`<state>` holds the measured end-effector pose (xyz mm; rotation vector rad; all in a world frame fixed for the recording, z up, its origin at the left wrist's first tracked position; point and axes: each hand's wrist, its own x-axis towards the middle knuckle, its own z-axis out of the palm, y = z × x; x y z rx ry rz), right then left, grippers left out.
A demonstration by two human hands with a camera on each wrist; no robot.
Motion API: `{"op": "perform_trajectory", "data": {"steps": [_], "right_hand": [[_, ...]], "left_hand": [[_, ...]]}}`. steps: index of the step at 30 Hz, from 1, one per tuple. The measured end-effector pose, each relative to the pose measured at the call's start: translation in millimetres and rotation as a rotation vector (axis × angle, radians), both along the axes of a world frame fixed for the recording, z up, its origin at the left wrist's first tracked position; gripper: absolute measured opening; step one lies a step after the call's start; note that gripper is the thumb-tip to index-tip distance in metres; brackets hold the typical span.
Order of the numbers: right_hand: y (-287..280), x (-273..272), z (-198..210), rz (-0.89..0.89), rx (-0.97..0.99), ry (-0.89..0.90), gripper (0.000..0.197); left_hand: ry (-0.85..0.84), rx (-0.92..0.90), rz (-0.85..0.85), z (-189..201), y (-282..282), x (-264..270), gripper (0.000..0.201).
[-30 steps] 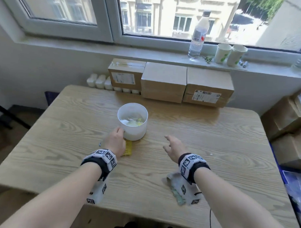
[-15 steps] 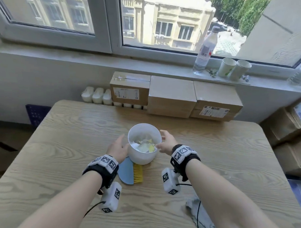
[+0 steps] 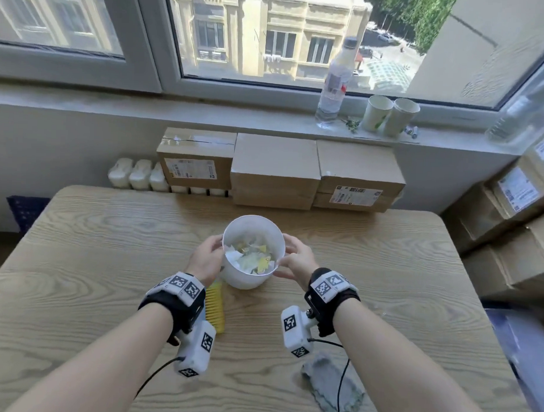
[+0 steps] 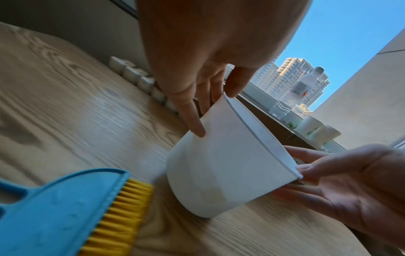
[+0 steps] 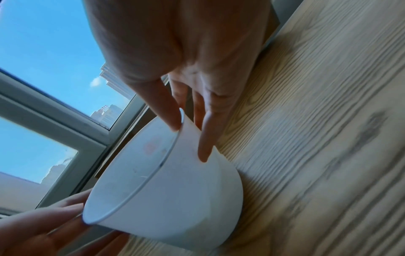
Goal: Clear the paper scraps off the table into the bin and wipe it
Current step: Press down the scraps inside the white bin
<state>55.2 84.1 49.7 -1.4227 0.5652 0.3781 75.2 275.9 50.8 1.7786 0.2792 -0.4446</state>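
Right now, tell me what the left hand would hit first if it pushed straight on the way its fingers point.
The left hand already holds the white bin by its side. Pushing straight on, it meets that bin wall at once; beyond it lie the cardboard boxes, though depth is hard to judge.

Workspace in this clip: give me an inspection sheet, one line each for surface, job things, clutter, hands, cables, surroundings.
Surface: wooden table, no loose scraps seen on it.
Job's things: white bin mid-table with paper scraps inside; grey cloth lies flat near the front edge; blue brush with yellow bristles lies beside the bin.
Clutter: nothing seen on the table beyond these.
Hands: left hand and right hand hold the bin at its rim from opposite sides.
Cables: black cable from the right wrist camera crosses the cloth; another runs from the left.
Surroundings: cardboard boxes behind the table; bottle and two paper cups on the sill.
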Motion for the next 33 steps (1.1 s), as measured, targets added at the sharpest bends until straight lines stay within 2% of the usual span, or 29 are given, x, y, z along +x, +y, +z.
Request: {"op": "perform_trajectory", "data": {"steps": [3, 6, 13, 18, 21, 25, 33], "right_hand": [[-50, -7, 7, -0.058, 0.015, -0.015, 0.067], [-108, -16, 9, -0.111, 0.014, -0.039, 0.061], [-251, -31, 4, -0.231, -0.045, -0.033, 0.061], [-323, -31, -5, -0.284, -0.128, -0.036, 0.067], [-353, -28, -9, -0.300, -0.141, -0.023, 0.068], [-379, -22, -14, -0.376, -0.173, -0.023, 0.057], [-391, -18, -23, -0.350, -0.231, -0.003, 0.055]], "left_hand": [[0.003, -0.063, 0.002, 15, -53, -2, 0.019], [0.013, -0.137, 0.005, 21, -113, -4, 0.021], [0.084, -0.199, -0.080, 12, -255, -2, 0.030], [0.085, -0.195, -0.119, -2, -331, 6, 0.043], [0.071, -0.185, -0.145, -9, -361, 11, 0.043], [0.060, -0.174, -0.173, -13, -388, 19, 0.046], [0.087, -0.176, -0.196, -24, -398, 18, 0.055]]}}
